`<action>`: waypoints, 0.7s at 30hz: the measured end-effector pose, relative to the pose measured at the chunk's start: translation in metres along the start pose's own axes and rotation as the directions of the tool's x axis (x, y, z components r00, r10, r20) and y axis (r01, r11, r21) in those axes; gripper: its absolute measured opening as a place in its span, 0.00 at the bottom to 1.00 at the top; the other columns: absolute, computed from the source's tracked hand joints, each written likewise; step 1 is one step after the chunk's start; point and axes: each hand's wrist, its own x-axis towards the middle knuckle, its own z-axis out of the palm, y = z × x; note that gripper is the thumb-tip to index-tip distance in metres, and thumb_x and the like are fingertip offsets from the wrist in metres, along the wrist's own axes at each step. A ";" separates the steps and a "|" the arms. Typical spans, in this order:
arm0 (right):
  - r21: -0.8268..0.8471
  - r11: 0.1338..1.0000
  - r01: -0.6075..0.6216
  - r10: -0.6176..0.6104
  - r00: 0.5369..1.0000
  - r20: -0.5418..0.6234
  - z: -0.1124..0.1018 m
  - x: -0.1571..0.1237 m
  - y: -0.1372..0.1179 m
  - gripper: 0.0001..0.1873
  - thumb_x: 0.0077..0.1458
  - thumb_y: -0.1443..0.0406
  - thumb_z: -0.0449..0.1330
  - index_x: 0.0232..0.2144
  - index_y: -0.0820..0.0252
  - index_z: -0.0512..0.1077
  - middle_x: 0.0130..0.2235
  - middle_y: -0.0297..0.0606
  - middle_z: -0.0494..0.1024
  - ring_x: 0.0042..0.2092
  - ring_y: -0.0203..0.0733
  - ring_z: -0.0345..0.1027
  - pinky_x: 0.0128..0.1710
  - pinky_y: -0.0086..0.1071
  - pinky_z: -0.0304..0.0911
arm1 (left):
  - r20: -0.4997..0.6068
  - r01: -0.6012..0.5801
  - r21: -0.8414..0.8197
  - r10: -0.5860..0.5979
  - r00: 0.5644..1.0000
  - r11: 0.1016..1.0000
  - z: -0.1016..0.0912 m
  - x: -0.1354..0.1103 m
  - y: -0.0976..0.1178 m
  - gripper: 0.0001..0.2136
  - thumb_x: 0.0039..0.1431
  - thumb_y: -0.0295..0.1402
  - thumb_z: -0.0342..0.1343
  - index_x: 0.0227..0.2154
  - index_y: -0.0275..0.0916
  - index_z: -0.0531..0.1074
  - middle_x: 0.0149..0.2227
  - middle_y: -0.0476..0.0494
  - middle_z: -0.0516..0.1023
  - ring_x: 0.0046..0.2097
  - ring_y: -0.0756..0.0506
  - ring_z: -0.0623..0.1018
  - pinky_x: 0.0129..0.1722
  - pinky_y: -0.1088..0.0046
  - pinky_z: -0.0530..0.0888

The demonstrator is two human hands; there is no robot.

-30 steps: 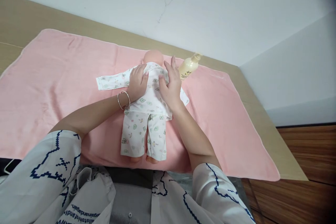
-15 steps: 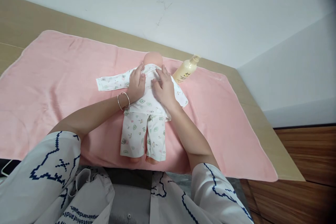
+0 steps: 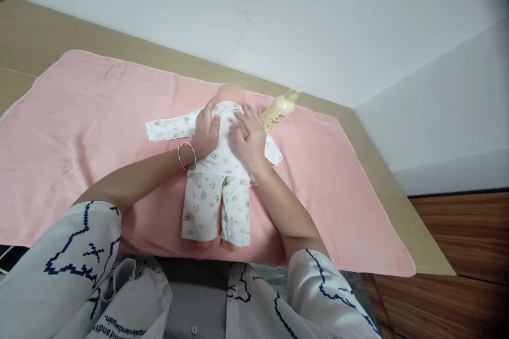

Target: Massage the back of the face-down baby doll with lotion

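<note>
A shirt (image 3: 226,144) on a doll (image 3: 230,94) is seemingly being smoothed by a flat left hand (image 3: 205,131) and half-curled right hand (image 3: 252,139), gentle pressure likely needed next.

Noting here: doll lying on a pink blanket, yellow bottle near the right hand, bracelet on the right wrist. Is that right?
Not quite: the head view shows the bracelet on the left wrist. The doll does lie on the pink blanket, with the yellow bottle near the right hand.
</note>
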 end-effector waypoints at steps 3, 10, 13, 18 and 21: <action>-0.044 0.999 -0.002 0.008 0.991 0.130 -0.005 -0.004 -0.005 0.24 0.66 0.61 0.48 0.62 0.58 0.66 0.71 0.46 0.57 0.73 0.55 0.43 0.70 0.64 0.41 | -0.003 -0.010 0.005 0.010 1.000 1.000 0.000 0.000 -0.001 0.28 0.70 0.55 0.34 0.66 0.48 0.55 0.65 0.37 0.66 0.66 0.39 0.68 0.66 0.53 0.63; 0.039 0.918 0.394 -0.391 0.918 -0.063 -0.082 -0.112 -0.046 0.23 0.60 0.71 0.55 0.56 0.56 0.70 0.58 0.51 0.76 0.60 0.54 0.70 0.57 0.55 0.69 | 0.006 0.017 0.012 -0.017 1.000 1.000 -0.002 0.001 -0.001 0.29 0.71 0.54 0.35 0.66 0.44 0.56 0.64 0.34 0.67 0.65 0.38 0.68 0.66 0.52 0.63; 0.108 0.926 0.363 -0.321 0.903 -0.287 -0.112 -0.188 -0.073 0.18 0.54 0.74 0.53 0.45 0.57 0.73 0.34 0.42 0.80 0.34 0.47 0.76 0.29 0.43 0.72 | -0.001 0.027 -0.015 -0.027 1.000 1.000 -0.001 0.002 -0.003 0.29 0.70 0.56 0.36 0.64 0.45 0.59 0.64 0.36 0.68 0.65 0.39 0.68 0.66 0.54 0.62; 0.177 0.977 0.123 -0.103 0.988 -0.118 -0.090 -0.305 -0.089 0.12 0.55 0.71 0.48 0.32 0.51 0.69 0.18 0.29 0.66 0.16 0.42 0.62 0.15 0.35 0.60 | 0.004 0.043 0.001 -0.043 0.999 0.999 0.000 0.003 -0.004 0.30 0.69 0.57 0.36 0.62 0.42 0.61 0.62 0.34 0.70 0.63 0.37 0.69 0.64 0.53 0.62; 0.064 0.969 -0.239 0.242 0.969 -0.053 -0.078 -0.342 -0.087 0.16 0.59 0.69 0.46 0.25 0.49 0.68 0.18 0.28 0.69 0.16 0.43 0.69 0.15 0.31 0.64 | 0.005 0.032 0.028 -0.032 0.999 0.999 -0.001 0.004 -0.006 0.31 0.68 0.59 0.36 0.60 0.42 0.63 0.61 0.34 0.71 0.63 0.37 0.70 0.64 0.53 0.62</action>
